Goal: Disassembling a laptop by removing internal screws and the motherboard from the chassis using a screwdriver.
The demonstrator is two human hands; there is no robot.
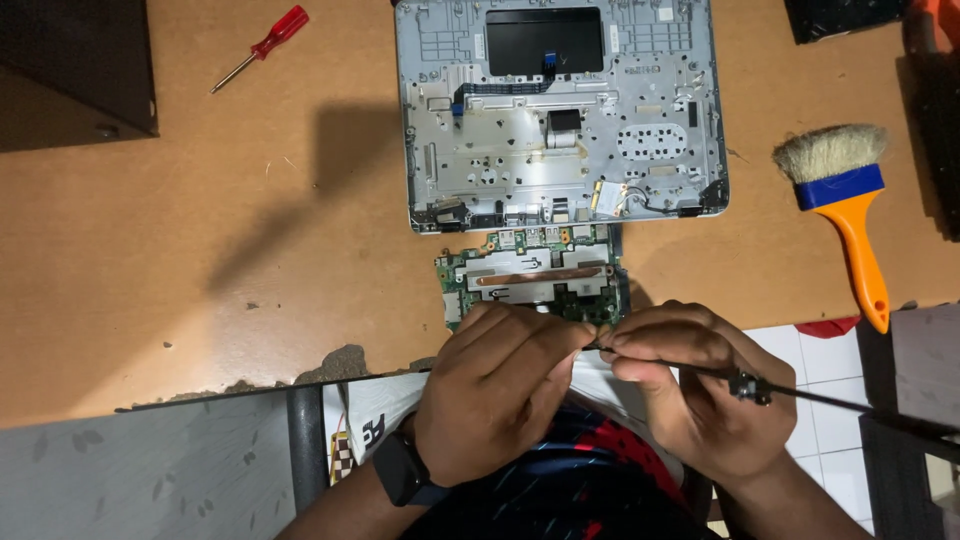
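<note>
The person's left hand (497, 390) lies curled at the near edge of the brown table (200, 250), fingers bent over the near side of a green circuit board (535, 280) and covering part of it. Whether the fingers actually grip the board cannot be told, since they hide the contact. A black watch (400, 470) sits on that wrist.

The right hand (680, 390) is closed, thumb and forefinger pinched on a thin black cable (800, 392) at the point where the 2 hands meet. The cable runs off to the right past a small black connector (748, 386) and leaves the picture at the right edge.

The board carries a copper-coloured heat pipe across its middle and lies just near of an opened silver laptop chassis (560, 120), which shows its inside, with a black panel at its far end.

Far to the left lies 1 red-handled screwdriver (262, 47). To the right, well apart from the chassis, rests a brush (845, 200) with pale bristles, a blue band and an orange handle. A dark box (75, 65) fills the far left corner.
</note>
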